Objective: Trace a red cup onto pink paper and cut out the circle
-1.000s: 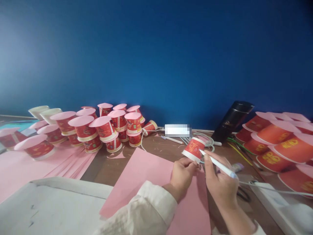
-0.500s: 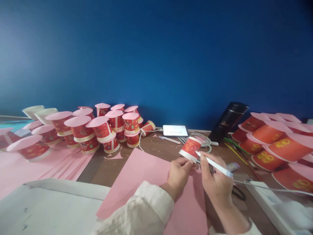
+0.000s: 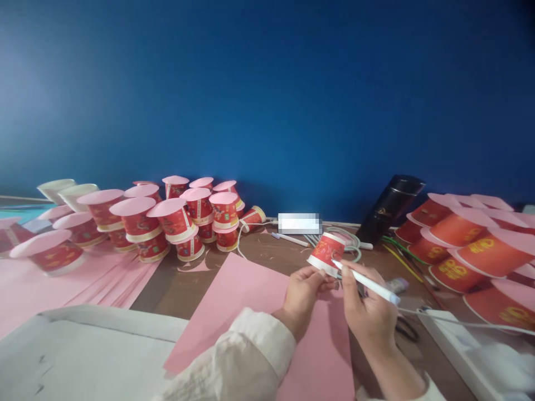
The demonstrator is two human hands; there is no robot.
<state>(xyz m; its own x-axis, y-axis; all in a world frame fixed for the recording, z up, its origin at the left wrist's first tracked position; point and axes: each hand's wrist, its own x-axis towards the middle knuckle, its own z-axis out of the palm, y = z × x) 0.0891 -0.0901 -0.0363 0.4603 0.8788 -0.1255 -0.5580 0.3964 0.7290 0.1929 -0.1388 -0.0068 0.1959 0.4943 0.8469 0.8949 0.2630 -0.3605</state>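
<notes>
A red paper cup [image 3: 328, 248] with a white rim is held slightly tilted, its wider rim downward. The fingers of my left hand [image 3: 304, 292] are closed on that lower rim. My right hand [image 3: 371, 312] grips a white marker pen [image 3: 371, 283] with a pale blue end. The pen's tip touches or nearly touches the cup's printed side; I cannot tell which. Below both hands lies a sheet of pink paper [image 3: 251, 312]. My fingers hide part of the cup's rim.
Red cups topped with pink paper discs [image 3: 167, 209] are stacked at left, orange-red ones [image 3: 497, 250] at right. Behind are a pen [image 3: 290, 239], coiled cable [image 3: 353, 245], a blurred-out screen [image 3: 300, 224] and a leaning black bottle [image 3: 390, 209]. A white tray [image 3: 104, 356] is front left.
The red cup has turned a little in my left hand, so a different part of its print faces me. The pen tip has shifted slightly left and down.
</notes>
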